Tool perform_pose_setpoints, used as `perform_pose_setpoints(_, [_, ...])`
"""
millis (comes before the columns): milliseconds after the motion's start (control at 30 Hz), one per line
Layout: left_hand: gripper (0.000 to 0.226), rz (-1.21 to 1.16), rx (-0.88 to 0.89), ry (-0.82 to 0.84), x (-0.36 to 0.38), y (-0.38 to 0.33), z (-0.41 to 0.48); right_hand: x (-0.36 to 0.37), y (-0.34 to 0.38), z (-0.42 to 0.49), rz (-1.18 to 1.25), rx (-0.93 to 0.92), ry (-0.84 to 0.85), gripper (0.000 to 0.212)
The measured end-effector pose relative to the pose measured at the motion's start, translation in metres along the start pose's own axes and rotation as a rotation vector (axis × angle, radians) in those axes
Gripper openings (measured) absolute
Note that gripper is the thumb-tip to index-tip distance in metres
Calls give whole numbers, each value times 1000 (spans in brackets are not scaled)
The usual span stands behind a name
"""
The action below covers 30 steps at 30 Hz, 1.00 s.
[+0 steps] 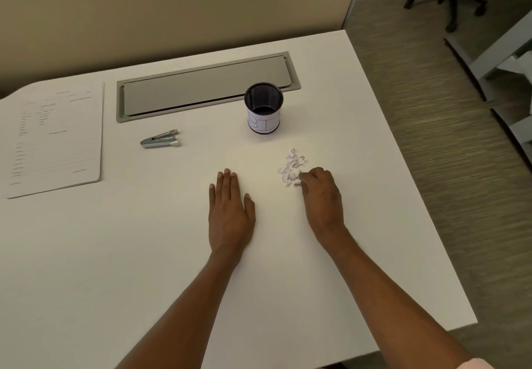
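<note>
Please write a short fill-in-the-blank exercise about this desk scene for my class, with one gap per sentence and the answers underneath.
1. The right hand pinches at the paper scraps, while the left hand, lying flat on the desk, holds ____.
2. Above its white label, the mesh cup beyond the scraps is coloured ____.
3. The staple remover lies to the ____ of the cup.

Missing words: nothing; black; left.

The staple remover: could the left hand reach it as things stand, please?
Probably yes: the left hand lies flat and empty on the desk, and only bare surface separates it from the staple remover, up to its left.
</note>
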<state>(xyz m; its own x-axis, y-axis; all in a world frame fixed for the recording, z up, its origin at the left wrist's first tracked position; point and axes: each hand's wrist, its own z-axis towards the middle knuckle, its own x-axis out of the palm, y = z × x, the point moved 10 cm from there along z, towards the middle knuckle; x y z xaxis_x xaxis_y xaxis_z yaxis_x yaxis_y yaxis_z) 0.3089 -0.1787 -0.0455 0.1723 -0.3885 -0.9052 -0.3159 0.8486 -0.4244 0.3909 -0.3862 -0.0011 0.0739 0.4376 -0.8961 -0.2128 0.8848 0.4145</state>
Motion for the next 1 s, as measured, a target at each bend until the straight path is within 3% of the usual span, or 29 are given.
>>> perform_pose_setpoints(200, [61, -11, 1, -7, 0, 0, 0, 0, -17, 8, 150, 81, 14, 16])
perform_pose_setpoints(400, [63, -17, -2, -5, 1, 2, 0, 2, -49, 9, 708, 488, 129, 11])
perform_pose_setpoints(533, [64, -25, -8, 6, 2, 2, 0, -1, -45, 18, 1017, 609, 146, 16])
perform_pose_setpoints(800, [65, -40, -15, 6, 2, 3, 2, -37, 31, 111, 1198, 441, 167, 15])
perform_pose_setpoints(867, [64, -37, -15, 6, 1, 3, 2, -45, 51, 141, 1094, 331, 140, 11])
perform_pose_setpoints(1000, [64, -46, -17, 7, 1, 4, 3, -45, 85, 187, 618, 75, 111, 8])
